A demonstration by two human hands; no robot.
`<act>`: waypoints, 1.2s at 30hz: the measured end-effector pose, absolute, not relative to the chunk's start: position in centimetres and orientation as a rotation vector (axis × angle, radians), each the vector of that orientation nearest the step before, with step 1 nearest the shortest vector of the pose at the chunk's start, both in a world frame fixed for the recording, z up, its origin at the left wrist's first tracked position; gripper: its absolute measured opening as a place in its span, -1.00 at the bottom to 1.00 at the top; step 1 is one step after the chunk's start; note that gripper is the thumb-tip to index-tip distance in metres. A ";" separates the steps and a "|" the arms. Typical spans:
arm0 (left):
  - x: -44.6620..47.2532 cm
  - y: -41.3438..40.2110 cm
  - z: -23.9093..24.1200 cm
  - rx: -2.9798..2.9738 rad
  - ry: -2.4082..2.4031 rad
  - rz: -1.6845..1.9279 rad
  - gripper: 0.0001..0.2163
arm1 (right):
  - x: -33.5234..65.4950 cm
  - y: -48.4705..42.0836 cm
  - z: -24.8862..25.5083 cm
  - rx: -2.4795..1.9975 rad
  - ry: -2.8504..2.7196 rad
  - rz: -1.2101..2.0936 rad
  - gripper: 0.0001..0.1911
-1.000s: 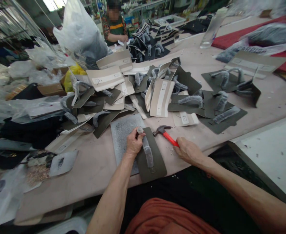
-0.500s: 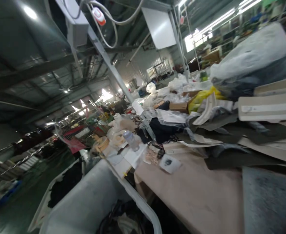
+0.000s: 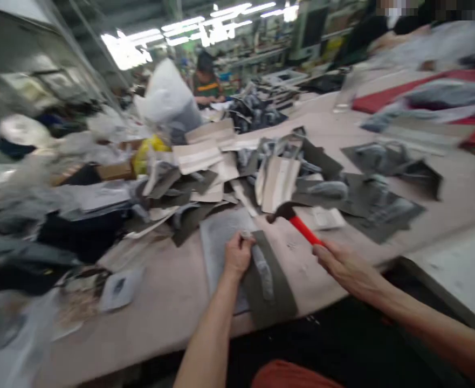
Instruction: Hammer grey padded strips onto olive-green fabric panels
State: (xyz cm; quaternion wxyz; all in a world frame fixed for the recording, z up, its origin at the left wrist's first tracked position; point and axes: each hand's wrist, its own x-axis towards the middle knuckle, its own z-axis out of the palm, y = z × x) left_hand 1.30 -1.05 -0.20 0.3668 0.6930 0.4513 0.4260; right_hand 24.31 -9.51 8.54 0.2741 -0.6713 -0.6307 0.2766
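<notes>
Wrapping right hand (image 3: 340,262) round hammer (image 3: 305,229), left hand (image 3: 236,255) pinching pale piece (image 3: 246,234), piled panels (image 3: 280,184) crowding beyond

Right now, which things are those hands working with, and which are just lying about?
In use:
left hand, pinching a small pale thing, too blurred to name
right hand, gripping the red-handled hammer
dark panel with its wrapped handle
grey slab, partly under the panel

Lying about, it seems:
yellow plastic
big white bag
red material
</notes>
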 end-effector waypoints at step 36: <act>2.0 -0.9 -2.3 1.876 1.296 1.039 -0.89 | 23.4 -8.8 11.8 -1.551 -1.988 0.013 -0.69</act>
